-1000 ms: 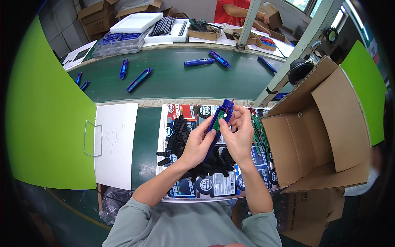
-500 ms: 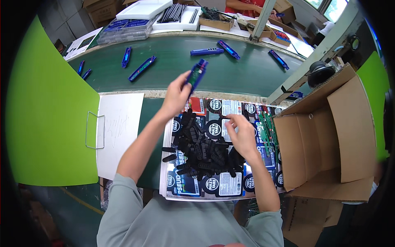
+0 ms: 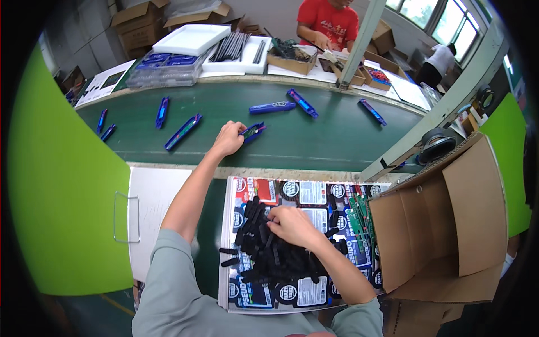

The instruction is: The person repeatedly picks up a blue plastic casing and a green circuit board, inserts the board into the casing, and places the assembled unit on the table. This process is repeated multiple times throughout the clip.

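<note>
Out over the green belt, my left hand [image 3: 229,139] grips one end of a blue plastic casing [image 3: 254,132] with a green circuit board inside. The casing is low against the belt surface; whether it rests there I cannot tell. My right hand [image 3: 293,226] reaches into a heap of small black ribbed plastic pieces [image 3: 275,258]. Its thumb and fingertips are pinched together at the heap's upper part, and what lies between them is hidden. Under the heap is a printed sheet [image 3: 311,292] with round black labels.
Several blue casings [image 3: 183,132] lie along the belt [image 3: 208,101]. Green circuit boards [image 3: 362,222] sit beside an open cardboard box [image 3: 438,224] at the right. A green panel [image 3: 84,185] stands at the left. A metal post [image 3: 387,146] rises near the box. Across the belt is a person in red [image 3: 328,25].
My left hand has carried the blue casing down onto or close to the belt. My right hand has moved left into the black pieces and closed its fingers. The view has tilted up.
</note>
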Available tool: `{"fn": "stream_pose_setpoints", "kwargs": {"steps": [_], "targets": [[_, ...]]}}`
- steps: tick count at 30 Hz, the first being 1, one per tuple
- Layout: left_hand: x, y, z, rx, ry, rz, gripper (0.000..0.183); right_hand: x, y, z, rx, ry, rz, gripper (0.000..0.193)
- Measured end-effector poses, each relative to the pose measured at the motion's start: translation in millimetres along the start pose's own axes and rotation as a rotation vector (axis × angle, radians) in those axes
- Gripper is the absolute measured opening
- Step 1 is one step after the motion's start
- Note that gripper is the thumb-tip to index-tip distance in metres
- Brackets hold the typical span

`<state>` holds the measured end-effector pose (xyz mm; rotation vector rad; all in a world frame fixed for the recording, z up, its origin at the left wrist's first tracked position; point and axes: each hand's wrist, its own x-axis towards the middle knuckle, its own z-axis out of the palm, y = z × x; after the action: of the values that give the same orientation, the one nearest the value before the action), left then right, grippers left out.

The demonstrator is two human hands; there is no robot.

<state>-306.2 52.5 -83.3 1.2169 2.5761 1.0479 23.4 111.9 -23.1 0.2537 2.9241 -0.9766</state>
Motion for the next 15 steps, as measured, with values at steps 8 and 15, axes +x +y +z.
{"fn": "stream_pose_setpoints", "kwargs": {"steps": [8,15], "targets": [[35.5,2.0,-22.3,0.169,-0.163,0.017,0.039,-32.1,10.5,-18.4,0.211,0.297,0.005,0.015],[92.6,8.6,31.4,0.346,0.271,0.274,0.039,-77.3,21.6,-40.6,0.357,0.461,0.131,0.02]]}}
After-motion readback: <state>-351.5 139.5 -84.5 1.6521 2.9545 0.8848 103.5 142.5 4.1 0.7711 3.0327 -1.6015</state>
